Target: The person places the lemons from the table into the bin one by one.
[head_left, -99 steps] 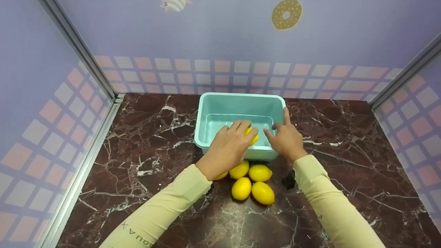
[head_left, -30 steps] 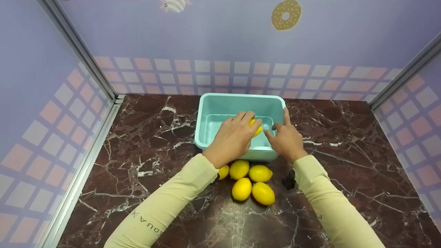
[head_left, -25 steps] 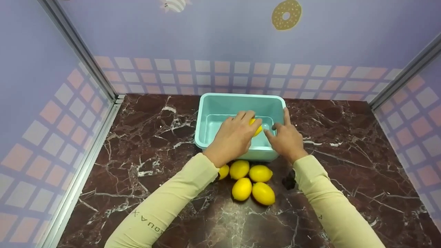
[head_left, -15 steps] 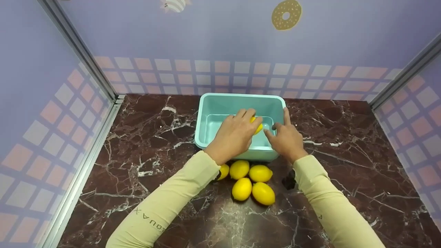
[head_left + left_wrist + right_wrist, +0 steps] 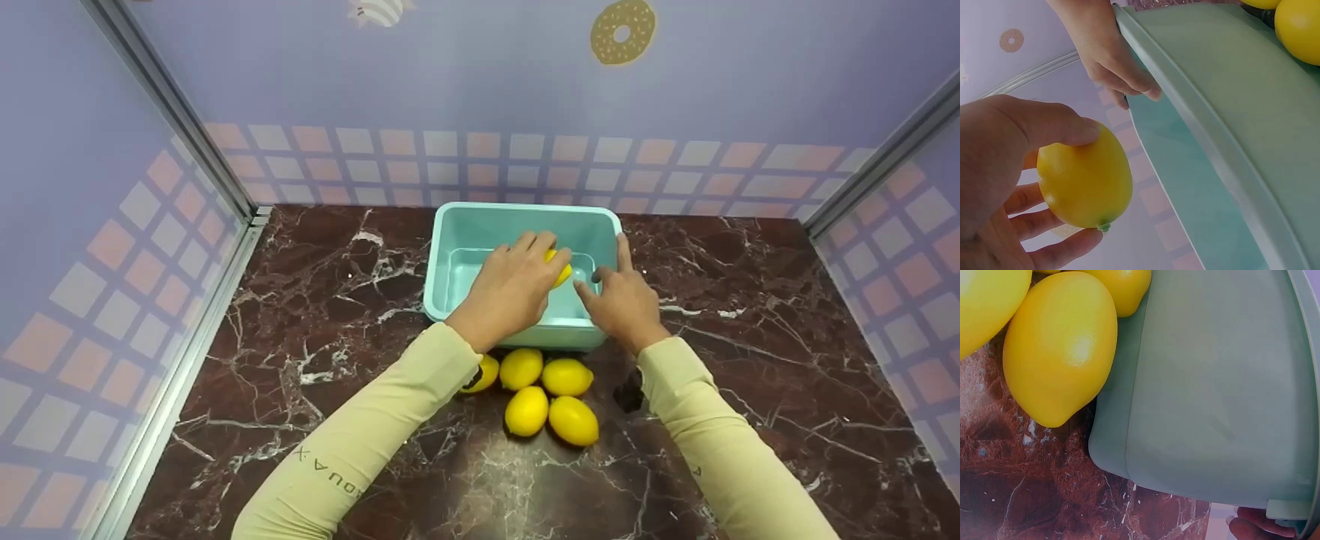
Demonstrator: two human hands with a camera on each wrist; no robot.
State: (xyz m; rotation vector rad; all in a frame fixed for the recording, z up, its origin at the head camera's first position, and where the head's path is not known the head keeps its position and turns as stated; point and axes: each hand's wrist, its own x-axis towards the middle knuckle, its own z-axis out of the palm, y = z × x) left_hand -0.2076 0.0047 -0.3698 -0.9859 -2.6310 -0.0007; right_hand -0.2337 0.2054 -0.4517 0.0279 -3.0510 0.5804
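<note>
My left hand (image 5: 514,289) is over the mint-green plastic tub (image 5: 525,206), its fingers and thumb around a yellow lemon (image 5: 559,271). In the left wrist view, the thumb presses on the side of that lemon (image 5: 1086,180), whose green stem end points down. At the tub's right side, my right hand (image 5: 626,304) grips the rim; part of its curled fingers (image 5: 1258,526) shows beneath the rim in the right wrist view. Several more lemons (image 5: 526,412) lie close together on the table in front of the tub, one partly hidden behind the left wrist.
The dark red marbled tabletop (image 5: 337,300) runs back to a purple wall (image 5: 487,90) with pink and white squares. Side walls with metal frame strips (image 5: 180,367) stand left and right. A small black object (image 5: 630,394) sits by the right wrist.
Over these seconds, my left hand has moved slightly away from me and to the right with the lemon, over the tub. My right hand and the lemons on the table look unmoved.
</note>
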